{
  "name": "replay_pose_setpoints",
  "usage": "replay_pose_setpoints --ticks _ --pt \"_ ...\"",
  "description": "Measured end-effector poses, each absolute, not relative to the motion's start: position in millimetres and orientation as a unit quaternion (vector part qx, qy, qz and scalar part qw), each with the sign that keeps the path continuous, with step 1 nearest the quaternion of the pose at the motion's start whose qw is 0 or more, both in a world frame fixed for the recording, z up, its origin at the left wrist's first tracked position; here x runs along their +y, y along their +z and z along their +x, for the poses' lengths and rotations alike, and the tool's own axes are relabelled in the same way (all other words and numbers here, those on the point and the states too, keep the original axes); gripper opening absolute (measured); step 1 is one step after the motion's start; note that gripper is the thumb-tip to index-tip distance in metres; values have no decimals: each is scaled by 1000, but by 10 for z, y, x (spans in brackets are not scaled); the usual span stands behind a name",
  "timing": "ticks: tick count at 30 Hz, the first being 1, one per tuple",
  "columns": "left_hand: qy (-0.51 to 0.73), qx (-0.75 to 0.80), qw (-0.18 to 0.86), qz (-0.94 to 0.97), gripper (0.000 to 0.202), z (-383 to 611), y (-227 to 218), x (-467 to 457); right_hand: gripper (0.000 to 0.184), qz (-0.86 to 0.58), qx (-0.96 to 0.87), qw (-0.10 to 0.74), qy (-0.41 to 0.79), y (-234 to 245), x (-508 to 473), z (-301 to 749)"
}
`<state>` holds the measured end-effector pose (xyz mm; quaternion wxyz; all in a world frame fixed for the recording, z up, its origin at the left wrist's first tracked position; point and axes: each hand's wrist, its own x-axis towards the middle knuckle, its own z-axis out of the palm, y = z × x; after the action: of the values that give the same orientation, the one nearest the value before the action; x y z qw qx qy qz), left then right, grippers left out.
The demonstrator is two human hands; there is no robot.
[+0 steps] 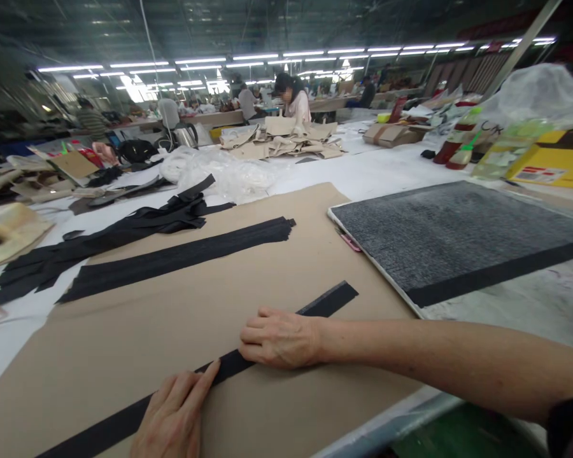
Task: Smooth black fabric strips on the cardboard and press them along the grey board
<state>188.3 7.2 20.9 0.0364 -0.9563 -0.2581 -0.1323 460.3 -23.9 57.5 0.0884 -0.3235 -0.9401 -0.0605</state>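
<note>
A long black fabric strip [109, 427] runs diagonally over a beige sheet [267, 267]; its far end shows a thin greyish edge. My right hand [281, 337] is closed over the strip, knuckles up and fingers curled onto it. Nearer to me, my left hand [176, 407] presses on the same strip, one finger stretched along it and the others bent; its thumb side meets the fabric. A short span of strip shows between the hands. Beyond them lies a flat stack of black strips [181, 254], with a looser heap of black strips [124, 229] behind it.
At right, a board [496, 286] carries dark grey textured material [463, 222] and one black strip along its near edge. Bottles [463, 137], a yellow box [554, 159] and clear plastic [224, 172] stand farther back. A person [293, 98] works behind a beige pile [286, 137].
</note>
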Motion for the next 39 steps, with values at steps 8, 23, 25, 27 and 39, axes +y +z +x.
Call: replay_pose_setpoints --ticks 8,23,25,27,39 --pt "-97 -269 85 -954 78 1969 249 71 17 -333 -937 79 -66 571 -320 4821" --pt "-135 -216 74 -964 62 2005 111 135 17 -357 -929 58 -78 639 -492 5129" --pt "-133 -201 61 -969 64 2025 126 175 17 -362 -927 53 -79 650 -520 5175" --pt "-121 -201 59 -970 69 2080 173 178 18 -367 -926 49 -76 663 -550 5221" --pt "-38 -273 96 -956 78 2345 260 34 21 -401 -912 27 -84 665 -766 5588"
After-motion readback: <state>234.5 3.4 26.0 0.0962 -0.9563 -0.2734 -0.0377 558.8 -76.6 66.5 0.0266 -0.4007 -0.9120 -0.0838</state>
